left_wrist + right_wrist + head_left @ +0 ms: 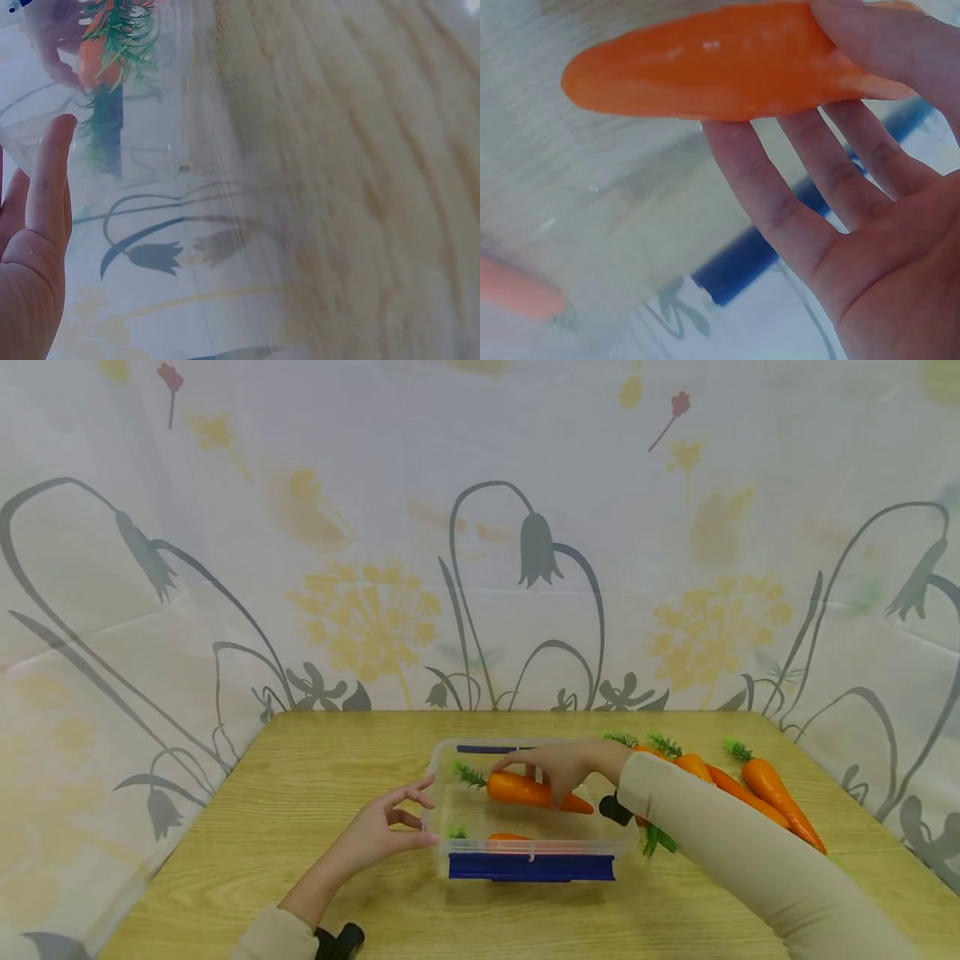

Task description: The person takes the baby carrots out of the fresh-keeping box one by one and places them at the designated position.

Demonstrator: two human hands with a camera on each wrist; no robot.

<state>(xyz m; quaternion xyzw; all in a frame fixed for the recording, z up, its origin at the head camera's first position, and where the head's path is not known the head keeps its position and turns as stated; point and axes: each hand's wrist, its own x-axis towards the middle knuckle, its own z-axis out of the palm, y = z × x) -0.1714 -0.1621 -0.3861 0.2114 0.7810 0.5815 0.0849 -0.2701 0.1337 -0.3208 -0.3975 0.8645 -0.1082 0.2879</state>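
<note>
A clear plastic box (624,837) with dark blue latches stands in the middle of the wooden table. Inside it, my right hand (551,770) grips an orange carrot (517,788) with green leafy tops, fingers along one side and thumb on the other in the right wrist view (697,64). That carrot lies sideways, leaves to the left. A second carrot (510,837) rests by the box's front wall, partly hidden behind it. My left hand (378,828) is at the box's left end, fingertips right at the wall, its fingers (49,180) extended in the left wrist view.
Several more carrots (780,797) lie in a loose pile to the right of the box, partly covered by my right sleeve (720,843). Behind the table (315,760) hangs a pale cloth (390,460) printed with flowers.
</note>
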